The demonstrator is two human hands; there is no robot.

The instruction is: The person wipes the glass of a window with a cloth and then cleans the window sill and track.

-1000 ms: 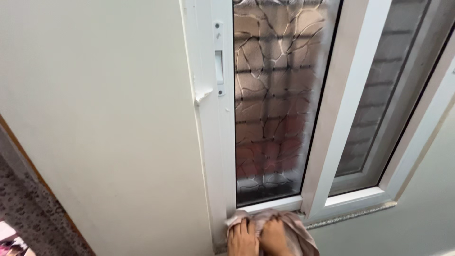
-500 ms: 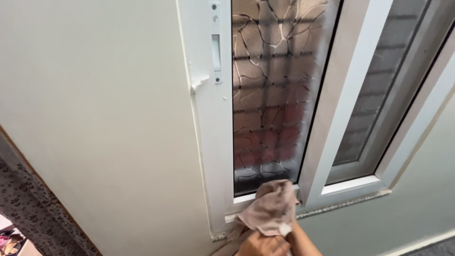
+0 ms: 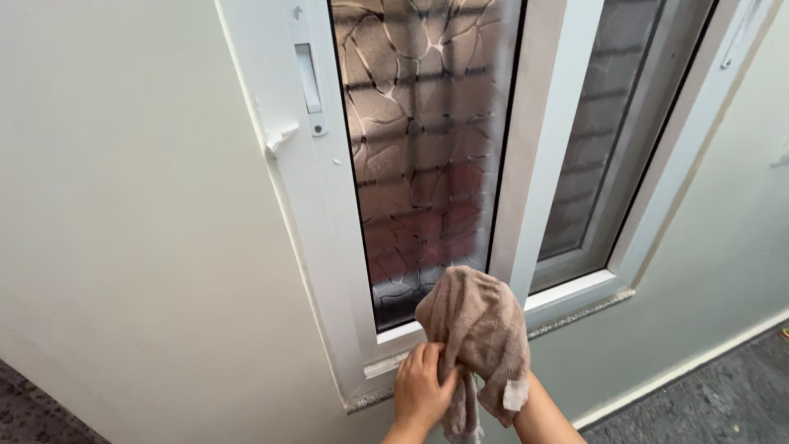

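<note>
Head view: low in the middle of the frame a brown cloth is bunched up against the bottom rail of the white window frame, just below the patterned glass pane. The left hand pinches the cloth's lower left edge with closed fingers. The right hand is buried under the cloth, its grip impossible to tell, only the wrist showing at bottom centre.

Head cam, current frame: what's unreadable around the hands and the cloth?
- Right hand: head view, hidden under the draped beige terry cloth; only the forearm shows.
- Left hand: wrist cut by the bottom edge.
- White window frame: lower corner covered by cloth.
- Outside: blurred by patterned frosted glass pane.
</note>
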